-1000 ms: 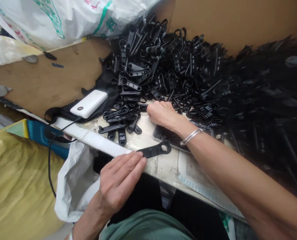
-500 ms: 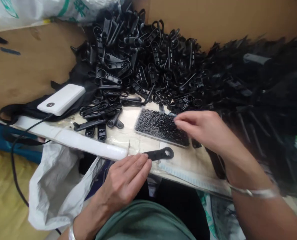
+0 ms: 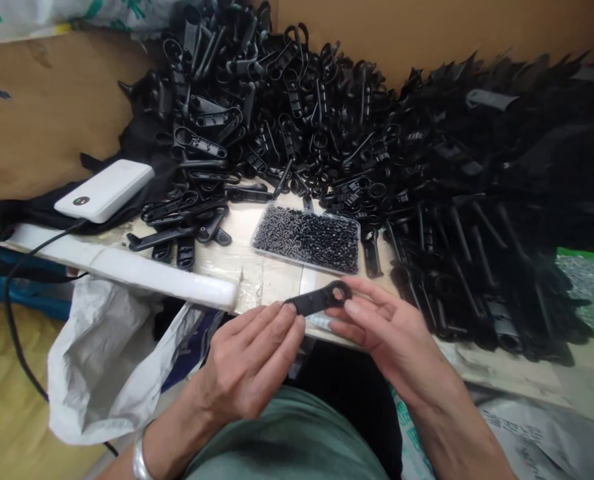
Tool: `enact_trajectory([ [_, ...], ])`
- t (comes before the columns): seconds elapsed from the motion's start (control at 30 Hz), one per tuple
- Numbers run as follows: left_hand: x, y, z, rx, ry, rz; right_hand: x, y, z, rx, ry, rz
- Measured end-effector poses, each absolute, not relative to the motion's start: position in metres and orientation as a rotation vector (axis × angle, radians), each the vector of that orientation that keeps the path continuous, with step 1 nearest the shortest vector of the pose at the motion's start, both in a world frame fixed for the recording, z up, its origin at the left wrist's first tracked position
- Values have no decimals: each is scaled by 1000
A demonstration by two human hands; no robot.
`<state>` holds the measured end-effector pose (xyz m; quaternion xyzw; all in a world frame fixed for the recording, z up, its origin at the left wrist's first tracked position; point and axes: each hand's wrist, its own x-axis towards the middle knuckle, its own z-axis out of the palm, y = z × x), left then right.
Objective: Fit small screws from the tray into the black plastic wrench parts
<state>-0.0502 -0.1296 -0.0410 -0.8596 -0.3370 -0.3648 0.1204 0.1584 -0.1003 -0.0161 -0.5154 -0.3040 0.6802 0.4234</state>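
- Black plastic part point(image 3: 317, 299): positioned above the near edge of the table point(image 3: 241, 227), ring end to the right. It spans the gap between both hands.
- Left hand point(image 3: 254, 360): grasps the left end of the part, fingers laid flat over it. This grip is unchanged from half a second ago.
- Right hand point(image 3: 397, 333): grasps the ring end, thumb on the near side and fingers around the far side and beneath. Half a second ago it was at the right end of the clear box point(image 3: 304, 263), apart from the part. Whether the fingers also hold a small piece cannot be told.
- Clear box: rests on the table just beyond the part, filled with small black pieces point(image 3: 301, 237). Its right end, previously covered by the right hand, is now exposed.
- Single black part point(image 3: 373, 255): lies just right of the box, now fully visible.
- Pile of black parts point(image 3: 317, 127): occupies the far side.
- White power bank point(image 3: 105, 190): sits at left, cable point(image 3: 7, 300) attached.
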Motion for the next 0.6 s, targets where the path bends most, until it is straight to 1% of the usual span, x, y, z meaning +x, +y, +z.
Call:
enact_trajectory([
  [0.23, -46, -133, -38, -2504, -896, -1081, 156, -97, -12, -1361, -734, 1649],
  [0.4, -49, -129, -38, -2505, -906, -1122, 158, -91, -9, -1449, -846, 1610],
  [0.6, -55, -126, -37, -2538, -903, -1147, 163, -83, -3, -1458, -1030, 1668],
])
